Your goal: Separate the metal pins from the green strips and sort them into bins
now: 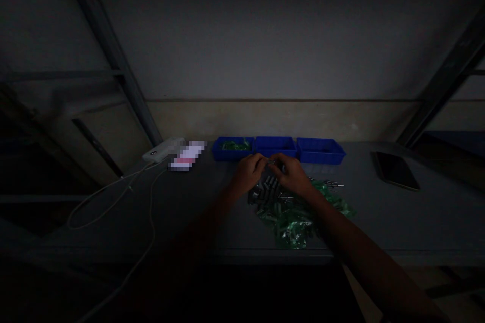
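Note:
My left hand (pixel 249 171) and my right hand (pixel 293 174) meet above a heap of small metal pins and grey cylinders (pixel 267 189) on the dim table (pixel 379 212). Both hands have curled fingers, pinching a tiny part (pixel 271 162) between them; it is too small and dark to name. Under and to the right of my right wrist lies a pile of crumpled green plastic bags (pixel 293 222). A few loose pins (pixel 333 184) lie right of my right hand.
Three blue bins stand in a row behind the hands: the left bin (pixel 232 149) holds green bags, then the middle bin (pixel 275 144) and the right bin (pixel 320 150). A dark phone (pixel 396 170) lies far right. A white charger (pixel 163 149) with cable (pixel 113 197) lies left.

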The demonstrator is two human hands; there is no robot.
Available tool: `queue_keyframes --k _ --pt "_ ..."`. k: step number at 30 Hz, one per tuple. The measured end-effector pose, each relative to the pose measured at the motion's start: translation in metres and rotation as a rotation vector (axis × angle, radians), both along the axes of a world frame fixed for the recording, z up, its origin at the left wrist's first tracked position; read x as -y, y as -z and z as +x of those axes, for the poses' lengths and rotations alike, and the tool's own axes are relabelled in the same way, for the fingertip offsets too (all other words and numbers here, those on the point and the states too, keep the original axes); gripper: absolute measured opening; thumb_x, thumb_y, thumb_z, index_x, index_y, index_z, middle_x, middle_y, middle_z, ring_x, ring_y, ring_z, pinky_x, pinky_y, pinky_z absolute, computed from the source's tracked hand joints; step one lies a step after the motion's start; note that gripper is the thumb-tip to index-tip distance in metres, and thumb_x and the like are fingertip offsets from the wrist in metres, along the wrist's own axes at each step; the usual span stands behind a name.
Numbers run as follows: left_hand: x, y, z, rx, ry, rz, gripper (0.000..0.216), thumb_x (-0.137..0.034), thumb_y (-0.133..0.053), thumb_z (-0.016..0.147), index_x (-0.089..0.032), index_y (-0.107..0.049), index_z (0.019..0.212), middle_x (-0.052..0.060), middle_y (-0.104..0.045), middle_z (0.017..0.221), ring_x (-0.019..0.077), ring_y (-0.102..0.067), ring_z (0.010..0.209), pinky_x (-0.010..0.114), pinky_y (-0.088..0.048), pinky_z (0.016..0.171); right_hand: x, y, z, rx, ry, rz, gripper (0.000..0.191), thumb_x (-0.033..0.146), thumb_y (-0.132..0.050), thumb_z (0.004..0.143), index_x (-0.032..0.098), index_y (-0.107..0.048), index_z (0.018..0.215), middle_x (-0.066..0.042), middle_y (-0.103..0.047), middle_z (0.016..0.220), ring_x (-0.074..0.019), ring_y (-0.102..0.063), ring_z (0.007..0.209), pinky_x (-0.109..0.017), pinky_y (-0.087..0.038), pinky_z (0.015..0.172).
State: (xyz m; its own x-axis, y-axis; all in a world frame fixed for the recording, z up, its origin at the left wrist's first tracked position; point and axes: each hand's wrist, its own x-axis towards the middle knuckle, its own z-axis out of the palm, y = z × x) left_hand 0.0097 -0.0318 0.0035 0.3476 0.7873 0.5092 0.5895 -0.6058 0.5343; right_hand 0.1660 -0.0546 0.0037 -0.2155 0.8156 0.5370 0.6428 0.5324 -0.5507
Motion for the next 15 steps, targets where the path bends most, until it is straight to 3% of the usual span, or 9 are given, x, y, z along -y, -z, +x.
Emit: queue_keyframes --k 5,8,15 --pt "-0.008 0.008 -0.009 -0.246 0.095 -0.052 0.016 -0.026 -0.049 0.084 -0.017 -0.062 0.083 0.005 -0.065 0.085 0.0185 -0.058 0.085 0.029 -0.043 0.078 -0.013 0.0 0.023 0.037 0.32 -0.01 0.031 0.042 -0.046 0.086 0.016 -0.062 0.09 -0.004 -0.064 0.068 -0.0149 -0.056 0.059 -0.024 -0.037 0.058" --pt "-0.009 0.016 -0.011 -0.379 0.132 -0.056 0.013 -0.025 -0.055 0.08 -0.017 -0.063 0.086 0.007 -0.063 0.094 0.021 -0.055 0.095 0.033 -0.041 0.087 -0.02 0.002 0.036 0.065 0.487 -0.039 0.03 0.042 -0.049 0.084 0.016 -0.063 0.091 -0.006 -0.067 0.072 -0.0165 -0.059 0.063 -0.025 -0.037 0.058" --pt "-0.005 0.007 -0.014 -0.476 0.246 -0.116 0.021 -0.023 -0.048 0.085 -0.016 -0.063 0.098 0.009 -0.062 0.099 0.0199 -0.056 0.097 0.032 -0.043 0.087 -0.027 0.008 0.046 0.074 0.618 -0.085 0.031 0.042 -0.051 0.083 0.017 -0.063 0.096 -0.009 -0.069 0.08 -0.0193 -0.063 0.073 -0.025 -0.04 0.062"
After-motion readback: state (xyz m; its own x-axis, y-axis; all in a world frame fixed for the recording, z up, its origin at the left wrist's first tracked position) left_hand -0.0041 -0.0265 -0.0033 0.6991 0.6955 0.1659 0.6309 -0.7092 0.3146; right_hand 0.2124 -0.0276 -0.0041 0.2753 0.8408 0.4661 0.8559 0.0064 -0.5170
